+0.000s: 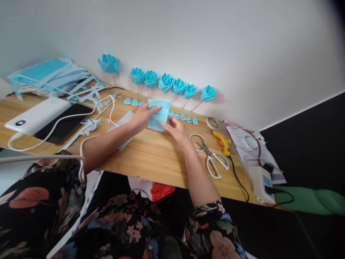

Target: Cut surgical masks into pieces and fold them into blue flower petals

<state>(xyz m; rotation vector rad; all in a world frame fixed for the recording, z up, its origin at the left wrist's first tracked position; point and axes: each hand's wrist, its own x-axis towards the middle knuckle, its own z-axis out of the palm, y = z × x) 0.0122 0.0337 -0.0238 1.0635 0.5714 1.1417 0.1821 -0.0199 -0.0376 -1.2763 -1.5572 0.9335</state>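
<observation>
A light blue rectangle of mask cloth (159,114) is held upright above the wooden table (151,154) by both hands. My left hand (142,117) grips its left edge, thumb across the front near the top. My right hand (175,128) pinches its lower right corner. Behind the cloth lies a row of small folded blue petals (183,117), with more folded blue petals (134,102) to the left. Several finished blue cloth roses (165,82) on sticks lean against the white wall.
White-handled scissors (211,156), a yellow glue gun (222,142) and a tape roll (212,123) lie right of my hands. A power strip (261,183) sits at the right end. At left are a stack of blue masks (45,73), cut strips, a white power bank (37,115) and a phone (64,124).
</observation>
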